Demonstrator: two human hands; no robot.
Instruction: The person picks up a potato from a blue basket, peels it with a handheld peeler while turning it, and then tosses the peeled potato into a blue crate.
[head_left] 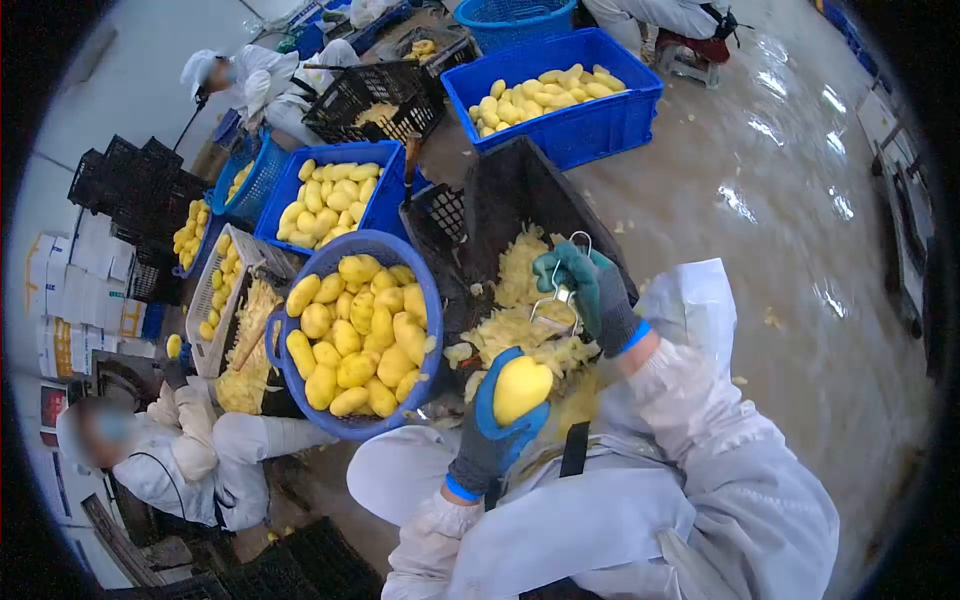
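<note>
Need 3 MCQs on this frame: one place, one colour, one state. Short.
1. Where is the peeler?
A. in the right hand
B. on the floor
C. in a crate
2. What colour is the round tub of peeled potatoes?
A. red
B. blue
C. white
3. The left hand is:
A. open and empty
B. shut on a potato
C. flat on the floor

Key:
1 A, gloved fingers grip the peeler.
2 B, its rim and wall are blue.
3 B, the glove wraps the potato from below.
</note>
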